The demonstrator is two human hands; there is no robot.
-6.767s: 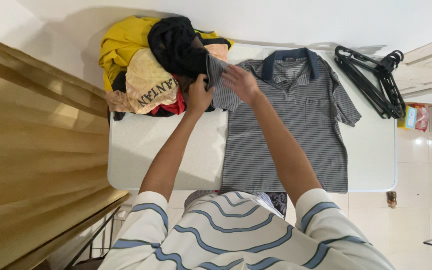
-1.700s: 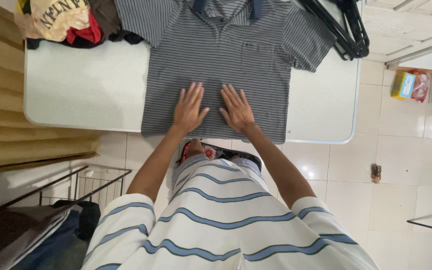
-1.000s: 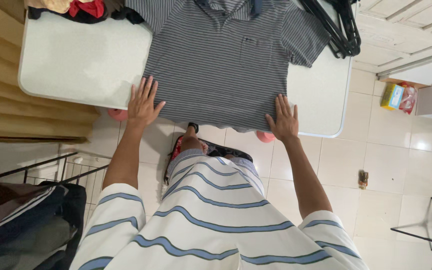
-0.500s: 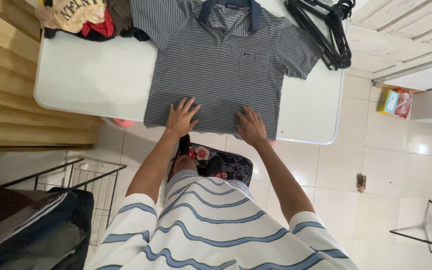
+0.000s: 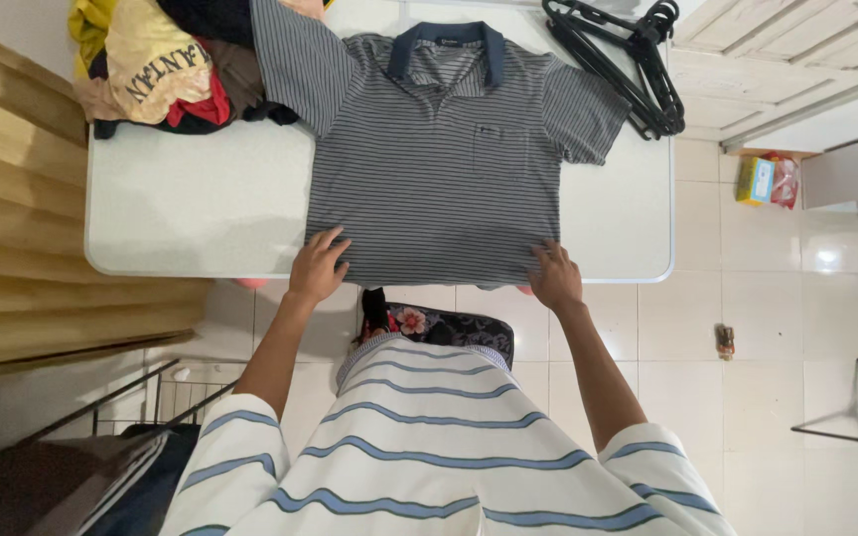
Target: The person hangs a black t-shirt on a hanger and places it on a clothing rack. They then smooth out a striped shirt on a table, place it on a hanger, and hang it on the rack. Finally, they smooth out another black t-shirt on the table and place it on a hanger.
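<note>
A grey striped polo shirt [image 5: 444, 169] with a dark blue collar lies spread face up on a white table [image 5: 191, 203]. My left hand [image 5: 317, 268] rests on the shirt's lower left corner at the table's front edge. At the lower right corner sits my right hand [image 5: 554, 276], fingers curled on the hem. Whether either hand pinches the cloth or only presses on it I cannot tell. The shirt's left sleeve reaches up toward a pile of clothes.
A heap of yellow, cream, red and black clothes [image 5: 156, 65] sits on the table's far left corner. Black plastic hangers [image 5: 618, 60] lie at the far right. A tan curtain [image 5: 2, 238] hangs left; a wire rack [image 5: 141, 407] stands below. Tiled floor lies right.
My hands have slid apart along the hem, from the shirt's lower middle out to its two bottom corners. The view has shifted so more of the clothes pile shows.
</note>
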